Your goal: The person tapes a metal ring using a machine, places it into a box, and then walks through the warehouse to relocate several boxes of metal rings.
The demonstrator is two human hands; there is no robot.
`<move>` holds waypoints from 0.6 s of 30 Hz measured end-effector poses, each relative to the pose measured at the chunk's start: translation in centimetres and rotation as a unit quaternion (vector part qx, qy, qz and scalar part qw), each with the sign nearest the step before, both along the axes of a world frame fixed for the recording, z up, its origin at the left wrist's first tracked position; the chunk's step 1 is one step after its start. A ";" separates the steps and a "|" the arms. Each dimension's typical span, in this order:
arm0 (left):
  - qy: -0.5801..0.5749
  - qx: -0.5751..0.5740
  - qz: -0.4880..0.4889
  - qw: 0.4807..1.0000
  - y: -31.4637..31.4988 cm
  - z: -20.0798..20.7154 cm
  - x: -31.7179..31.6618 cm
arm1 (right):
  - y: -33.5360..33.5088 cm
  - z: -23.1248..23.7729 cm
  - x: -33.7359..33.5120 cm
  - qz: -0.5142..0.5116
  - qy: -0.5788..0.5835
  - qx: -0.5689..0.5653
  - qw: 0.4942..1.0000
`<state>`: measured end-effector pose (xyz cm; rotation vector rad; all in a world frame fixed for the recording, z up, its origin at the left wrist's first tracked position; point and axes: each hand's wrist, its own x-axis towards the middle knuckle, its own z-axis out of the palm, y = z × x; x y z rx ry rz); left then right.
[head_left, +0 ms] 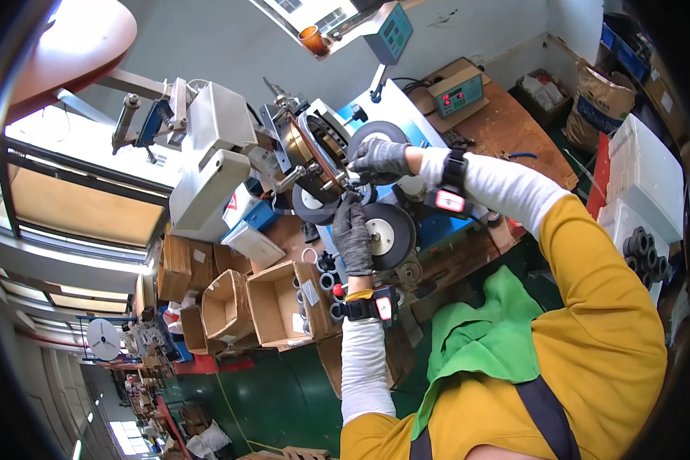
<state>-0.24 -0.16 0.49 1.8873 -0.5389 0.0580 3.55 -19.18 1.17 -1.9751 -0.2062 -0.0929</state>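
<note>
Open cardboard boxes [272,307] below the bench, grey control box [458,92] on wooden table [514,130], white crate [652,172].

Both gloved hands meet at the brass spindle [314,157], and whatever the left hand [353,234] and right hand [379,159] pinch there is too small to tell. Left of the spindle, the workshop aisle blurs. The picture's lower edge cuts off the person's torso.
</note>
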 end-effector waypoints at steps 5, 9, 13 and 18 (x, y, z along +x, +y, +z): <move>-0.003 0.007 0.009 1.000 -0.1 1.0 -0.1 | 0.6 -0.8 2.9 0.094 -0.237 -0.285 0.924; 0.021 0.015 0.021 0.999 0.7 0.8 -1.3 | 1.8 -3.1 4.1 0.068 -0.067 -0.098 0.991; 0.031 -0.016 0.132 0.991 -0.2 1.0 -4.7 | 1.5 0.0 1.3 -0.166 -0.172 -0.201 0.950; 0.008 0.066 -0.071 0.995 -0.9 -3.6 -16.2 | 1.7 0.0 1.4 -0.178 -0.185 -0.359 0.897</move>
